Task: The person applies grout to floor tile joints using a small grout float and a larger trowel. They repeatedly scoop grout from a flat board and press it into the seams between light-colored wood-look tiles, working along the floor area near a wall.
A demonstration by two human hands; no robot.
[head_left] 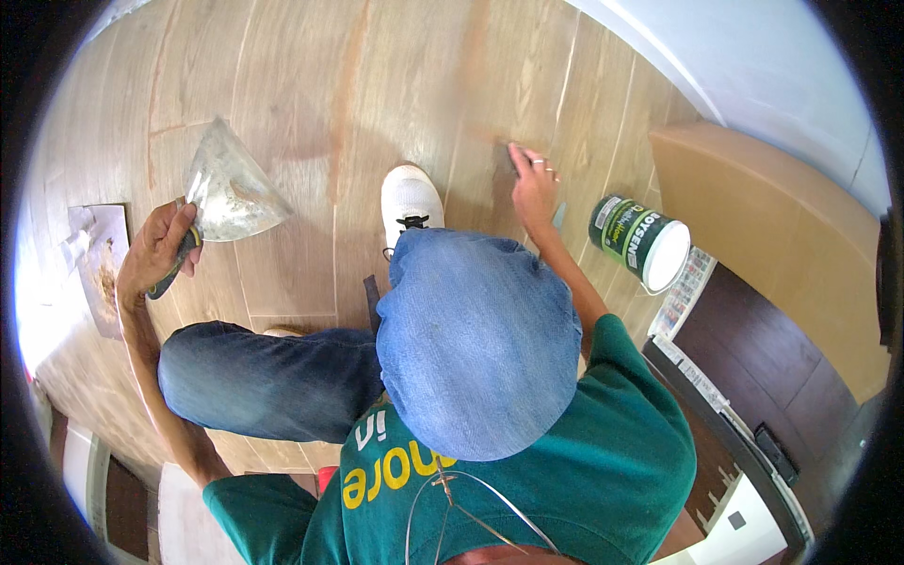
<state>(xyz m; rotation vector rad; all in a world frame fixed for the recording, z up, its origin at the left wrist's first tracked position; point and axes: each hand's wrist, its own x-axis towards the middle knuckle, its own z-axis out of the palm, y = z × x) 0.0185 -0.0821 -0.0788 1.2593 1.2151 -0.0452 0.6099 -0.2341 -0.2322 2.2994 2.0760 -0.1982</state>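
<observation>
My left hand [155,250] is closed round the dark handle of a wide putty knife [235,193]. Its broad, flared metal blade is smeared with pale residue and held above the wood-look floor. On the right, my right hand [535,193] reaches down to the floor beyond my knee. Its fingers are bent together around a small dark thing by the fingertips, too hidden to name. A bluish thin edge [559,215] shows beside that wrist. Brownish filler streaks [344,104] run along the joints of the wood-look floor [292,56].
At the far left lies a rectangular metal trowel [102,268] with brown paste on it. A green-and-white paint bucket [638,243] stands at the right, near a large sheet of cardboard [772,217]. My white shoe [411,200] is planted between both hands. A black phone-like object [775,454] lies lower right.
</observation>
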